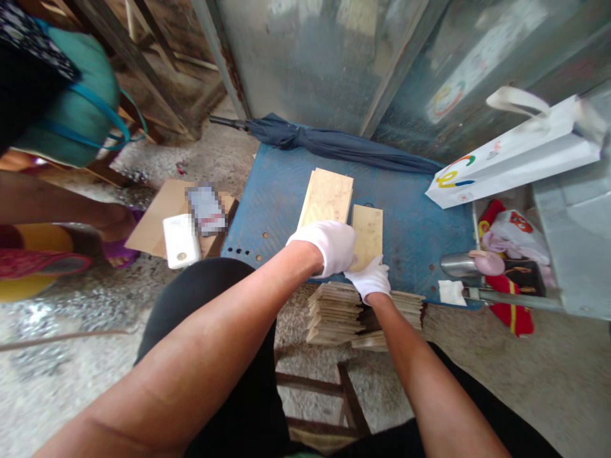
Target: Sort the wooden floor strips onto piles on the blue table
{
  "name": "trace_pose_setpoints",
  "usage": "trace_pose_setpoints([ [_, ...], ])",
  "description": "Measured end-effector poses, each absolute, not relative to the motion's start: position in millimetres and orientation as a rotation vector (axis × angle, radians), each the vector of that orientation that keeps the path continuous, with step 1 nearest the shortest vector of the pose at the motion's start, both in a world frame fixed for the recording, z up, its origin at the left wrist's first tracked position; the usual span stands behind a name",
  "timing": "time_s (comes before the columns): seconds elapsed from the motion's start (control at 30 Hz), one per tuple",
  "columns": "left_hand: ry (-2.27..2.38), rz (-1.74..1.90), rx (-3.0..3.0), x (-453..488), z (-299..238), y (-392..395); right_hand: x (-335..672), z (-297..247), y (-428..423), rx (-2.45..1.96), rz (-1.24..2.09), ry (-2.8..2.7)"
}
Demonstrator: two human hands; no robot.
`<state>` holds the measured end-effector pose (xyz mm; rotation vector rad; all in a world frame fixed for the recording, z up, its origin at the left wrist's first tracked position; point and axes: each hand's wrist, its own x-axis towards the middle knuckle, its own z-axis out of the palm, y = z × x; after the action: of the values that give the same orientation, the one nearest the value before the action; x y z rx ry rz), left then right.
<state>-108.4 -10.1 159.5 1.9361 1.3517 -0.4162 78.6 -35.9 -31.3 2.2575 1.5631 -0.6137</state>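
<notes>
Both my hands wear white gloves. My left hand (330, 245) rests on the near end of a stack of thin wooden boards (327, 196) lying on the blue table (410, 222). My right hand (370, 278) grips the near edge of a single small wooden board (367, 230) beside that stack. Just below both hands, at the table's front edge, stands a larger pile of several wooden boards (337, 313).
A folded dark umbrella (334, 143) lies across the table's far edge. A white paper bag (515, 152) leans at the right, above a bin of red and white items (510, 254). On the left are cardboard with a white box (180, 240) and another person's leg (57, 203).
</notes>
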Motion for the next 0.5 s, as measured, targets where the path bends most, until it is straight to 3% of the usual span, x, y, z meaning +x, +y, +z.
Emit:
trace_pose_setpoints([
  [0.17,1.374,-0.443,1.863,-110,164,-10,69,-45,-31,2.274,-0.427,1.555],
  [0.5,1.351,-0.473,1.882,-100,162,-15,65,-40,-22,2.301,-0.414,1.496],
])
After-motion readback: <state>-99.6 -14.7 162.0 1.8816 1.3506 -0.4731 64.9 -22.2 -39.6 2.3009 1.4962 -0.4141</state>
